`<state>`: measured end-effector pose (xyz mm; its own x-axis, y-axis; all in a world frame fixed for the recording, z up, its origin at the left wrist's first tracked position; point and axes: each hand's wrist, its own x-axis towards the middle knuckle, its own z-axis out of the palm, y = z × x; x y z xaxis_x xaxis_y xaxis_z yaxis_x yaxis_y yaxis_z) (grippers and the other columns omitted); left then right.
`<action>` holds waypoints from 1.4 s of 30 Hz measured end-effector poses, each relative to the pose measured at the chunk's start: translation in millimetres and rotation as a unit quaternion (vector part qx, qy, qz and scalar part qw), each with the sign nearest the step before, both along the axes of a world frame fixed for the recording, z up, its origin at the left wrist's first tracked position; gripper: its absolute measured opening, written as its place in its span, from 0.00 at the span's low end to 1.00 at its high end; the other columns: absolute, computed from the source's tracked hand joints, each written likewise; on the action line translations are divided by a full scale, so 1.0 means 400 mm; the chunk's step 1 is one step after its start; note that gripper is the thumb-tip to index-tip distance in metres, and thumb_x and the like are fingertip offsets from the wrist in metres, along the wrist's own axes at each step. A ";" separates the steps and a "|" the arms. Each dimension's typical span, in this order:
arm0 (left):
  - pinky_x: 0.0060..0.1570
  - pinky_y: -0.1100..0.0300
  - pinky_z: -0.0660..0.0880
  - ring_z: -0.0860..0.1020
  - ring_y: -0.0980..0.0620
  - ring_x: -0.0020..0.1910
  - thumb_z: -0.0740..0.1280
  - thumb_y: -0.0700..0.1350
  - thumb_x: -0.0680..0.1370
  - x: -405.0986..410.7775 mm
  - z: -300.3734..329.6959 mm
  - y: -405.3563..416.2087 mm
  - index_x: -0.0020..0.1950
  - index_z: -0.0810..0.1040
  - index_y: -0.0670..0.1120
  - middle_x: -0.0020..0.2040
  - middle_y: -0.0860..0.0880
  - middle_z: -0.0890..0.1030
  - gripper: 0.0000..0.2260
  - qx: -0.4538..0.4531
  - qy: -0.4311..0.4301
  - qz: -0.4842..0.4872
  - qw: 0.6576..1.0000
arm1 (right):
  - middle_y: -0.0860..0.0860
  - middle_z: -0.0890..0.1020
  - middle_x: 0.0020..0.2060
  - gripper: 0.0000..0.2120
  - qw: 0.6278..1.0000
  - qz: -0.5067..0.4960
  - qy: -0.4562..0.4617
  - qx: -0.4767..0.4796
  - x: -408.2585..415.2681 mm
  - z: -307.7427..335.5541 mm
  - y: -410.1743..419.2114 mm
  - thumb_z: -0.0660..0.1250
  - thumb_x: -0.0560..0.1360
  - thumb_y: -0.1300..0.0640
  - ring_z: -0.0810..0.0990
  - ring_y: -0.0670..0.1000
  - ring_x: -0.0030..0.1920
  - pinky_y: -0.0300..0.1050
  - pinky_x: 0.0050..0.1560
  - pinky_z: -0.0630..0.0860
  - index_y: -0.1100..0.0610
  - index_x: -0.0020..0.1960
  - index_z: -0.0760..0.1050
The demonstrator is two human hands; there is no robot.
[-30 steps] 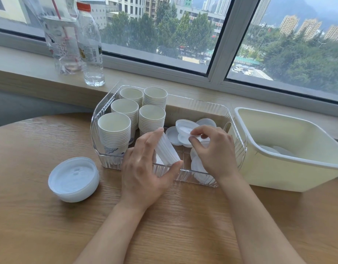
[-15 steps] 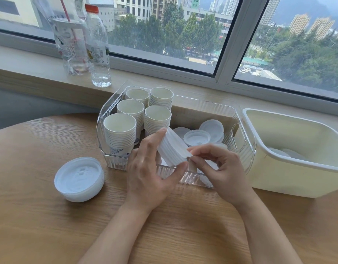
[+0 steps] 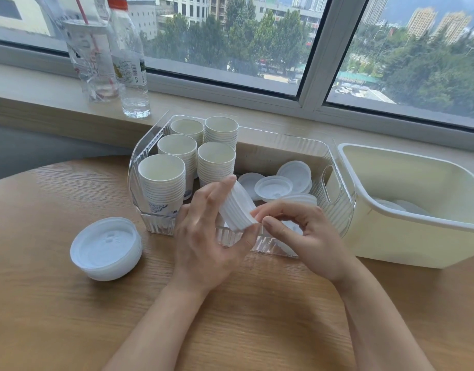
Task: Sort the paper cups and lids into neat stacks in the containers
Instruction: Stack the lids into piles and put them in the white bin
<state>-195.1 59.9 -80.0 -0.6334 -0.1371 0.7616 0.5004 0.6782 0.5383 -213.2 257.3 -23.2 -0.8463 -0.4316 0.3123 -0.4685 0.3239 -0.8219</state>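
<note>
My left hand (image 3: 209, 236) grips a tilted stack of white lids (image 3: 235, 207) just above the front wall of the clear ribbed container (image 3: 340, 210). My right hand (image 3: 302, 231) pinches the stack's right end with thumb and fingers. Several stacks of white paper cups (image 3: 162, 183) stand in the container's left half. Loose white lids (image 3: 273, 187) lie in its right half. Another lid stack (image 3: 106, 247) sits on the wooden table (image 3: 56, 317) to the left.
A cream plastic bin (image 3: 417, 231) stands to the right, touching the clear container, with a few lids at its bottom. On the window sill behind stand a water bottle (image 3: 130, 62) and a clear plastic cup with a straw (image 3: 90, 62).
My right hand came back from the loose lids in the container to the right end of the stack held by my left hand. The left hand lifted the stack slightly.
</note>
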 end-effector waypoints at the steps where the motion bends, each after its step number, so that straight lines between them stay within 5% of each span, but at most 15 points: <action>1: 0.64 0.53 0.73 0.77 0.52 0.67 0.73 0.60 0.75 -0.001 -0.002 0.000 0.77 0.69 0.50 0.68 0.48 0.79 0.33 -0.001 0.003 0.000 1.000 | 0.45 0.86 0.56 0.06 1.000 -0.008 0.002 0.006 -0.001 0.000 -0.002 0.71 0.80 0.50 0.84 0.53 0.56 0.47 0.58 0.79 0.50 0.51 0.86; 4: 0.60 0.47 0.77 0.78 0.51 0.66 0.74 0.58 0.76 -0.004 -0.006 0.001 0.77 0.69 0.50 0.68 0.48 0.78 0.32 -0.010 0.021 -0.016 1.000 | 0.43 0.81 0.63 0.11 0.999 -0.032 0.013 0.025 0.001 0.001 -0.007 0.70 0.78 0.41 0.80 0.51 0.63 0.44 0.62 0.75 0.44 0.54 0.85; 10: 0.56 0.45 0.79 0.78 0.50 0.66 0.73 0.57 0.80 -0.002 -0.003 0.014 0.78 0.69 0.48 0.71 0.47 0.76 0.30 -0.036 0.051 -0.077 0.995 | 0.42 0.80 0.68 0.32 1.000 -0.005 -0.024 0.005 0.004 0.010 0.002 0.74 0.74 0.35 0.77 0.49 0.71 0.59 0.69 0.75 0.42 0.75 0.72; 15: 0.59 0.47 0.80 0.76 0.51 0.70 0.74 0.59 0.79 0.004 0.000 0.010 0.81 0.65 0.49 0.73 0.47 0.74 0.35 -0.026 0.038 -0.113 0.993 | 0.44 0.81 0.69 0.31 0.999 -0.003 -0.036 -0.008 0.007 0.008 0.007 0.74 0.76 0.40 0.78 0.49 0.72 0.61 0.71 0.74 0.42 0.76 0.70; 22: 0.58 0.48 0.81 0.78 0.51 0.68 0.74 0.60 0.79 0.006 0.006 0.013 0.79 0.68 0.50 0.71 0.46 0.76 0.33 -0.019 0.036 -0.095 0.995 | 0.40 0.81 0.67 0.32 1.000 0.001 -0.024 -0.005 0.009 0.003 0.000 0.74 0.75 0.41 0.78 0.46 0.71 0.50 0.66 0.75 0.44 0.77 0.70; 28: 0.63 0.62 0.76 0.74 0.59 0.70 0.71 0.65 0.79 -0.003 0.006 -0.004 0.78 0.69 0.49 0.71 0.48 0.76 0.33 0.007 0.023 -0.024 0.999 | 0.41 0.84 0.59 0.21 0.992 -0.119 0.015 -0.028 -0.005 -0.008 0.000 0.74 0.77 0.44 0.81 0.46 0.64 0.46 0.61 0.80 0.43 0.69 0.77; 32: 0.58 0.52 0.80 0.78 0.52 0.65 0.68 0.67 0.80 -0.006 0.004 -0.008 0.78 0.68 0.51 0.71 0.46 0.77 0.32 -0.010 0.020 0.015 1.000 | 0.38 0.85 0.51 0.15 0.962 -0.255 0.081 0.052 -0.036 -0.017 -0.020 0.75 0.78 0.51 0.81 0.41 0.58 0.44 0.60 0.78 0.44 0.63 0.80; 42: 0.57 0.44 0.79 0.81 0.45 0.62 0.72 0.65 0.77 -0.010 0.000 -0.016 0.77 0.68 0.52 0.69 0.45 0.79 0.33 -0.028 0.000 0.068 0.997 | 0.44 0.84 0.60 0.13 0.863 -0.274 0.162 0.392 -0.153 0.003 -0.058 0.72 0.78 0.48 0.73 0.52 0.64 0.50 0.62 0.62 0.45 0.62 0.83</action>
